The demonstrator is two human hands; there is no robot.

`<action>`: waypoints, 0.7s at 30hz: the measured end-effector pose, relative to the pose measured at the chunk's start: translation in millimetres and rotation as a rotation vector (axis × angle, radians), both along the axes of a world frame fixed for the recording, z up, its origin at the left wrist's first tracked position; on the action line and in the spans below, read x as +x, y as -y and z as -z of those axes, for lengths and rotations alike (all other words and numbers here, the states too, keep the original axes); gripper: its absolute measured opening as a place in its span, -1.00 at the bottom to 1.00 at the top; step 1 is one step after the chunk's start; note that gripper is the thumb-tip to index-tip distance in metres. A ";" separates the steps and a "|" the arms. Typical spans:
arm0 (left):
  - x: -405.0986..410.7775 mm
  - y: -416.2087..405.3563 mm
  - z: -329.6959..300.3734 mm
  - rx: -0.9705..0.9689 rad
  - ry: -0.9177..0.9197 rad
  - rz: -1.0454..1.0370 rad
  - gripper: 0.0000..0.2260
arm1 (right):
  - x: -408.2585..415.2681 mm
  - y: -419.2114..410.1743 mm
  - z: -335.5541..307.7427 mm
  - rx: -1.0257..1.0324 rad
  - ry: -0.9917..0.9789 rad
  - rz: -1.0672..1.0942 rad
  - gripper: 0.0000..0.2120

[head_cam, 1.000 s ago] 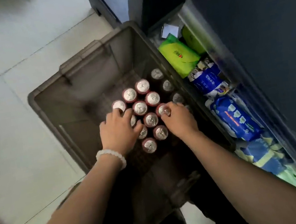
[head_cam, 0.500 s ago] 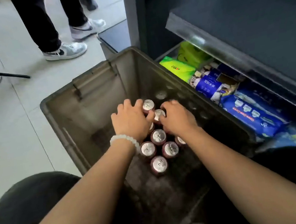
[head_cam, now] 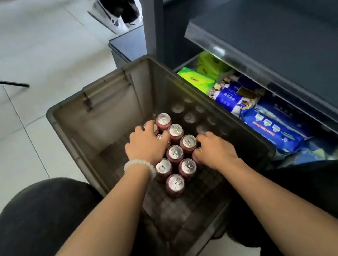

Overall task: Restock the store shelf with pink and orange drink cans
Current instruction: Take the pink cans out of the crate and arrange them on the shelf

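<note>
Cans [head_cam: 175,152] stood upright in a cluster inside the crate [head_cam: 103,107], pink-sided with silver tops (further cans lay in shadow by the right wall, their colour unreadable). From the head camera, the left hand [head_cam: 146,145] lay over the cluster's far-left cans, fingers curled round one of them, a bead bracelet [head_cam: 139,165] at the wrist. The right hand [head_cam: 215,149] sat at the cluster's right edge, fingers bent round a can mostly hidden under it. Between the two hands several cans stood untouched. Beside the crate, the shelf [head_cam: 259,33] held blue packs [head_cam: 274,132] and green packs [head_cam: 195,79] underneath.
</note>
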State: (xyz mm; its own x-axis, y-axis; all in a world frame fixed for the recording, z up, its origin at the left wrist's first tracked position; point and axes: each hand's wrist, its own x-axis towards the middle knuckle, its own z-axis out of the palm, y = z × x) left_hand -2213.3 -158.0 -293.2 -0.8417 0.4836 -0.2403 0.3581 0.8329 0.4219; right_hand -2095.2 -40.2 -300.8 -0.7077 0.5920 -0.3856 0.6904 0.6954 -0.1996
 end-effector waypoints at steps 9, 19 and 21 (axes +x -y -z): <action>3.4 14.3 70.2 -0.271 0.050 0.052 -0.50 | -27.4 -25.6 57.5 -0.097 0.153 -0.158 -0.63; 65.4 27.7 110.1 -0.306 0.106 -0.037 -0.51 | -27.7 -26.7 103.2 -0.101 0.239 -0.489 -0.50; 74.8 35.8 122.1 -0.345 0.106 -0.056 -0.50 | -24.1 -24.0 115.1 -0.113 0.232 -0.503 -0.44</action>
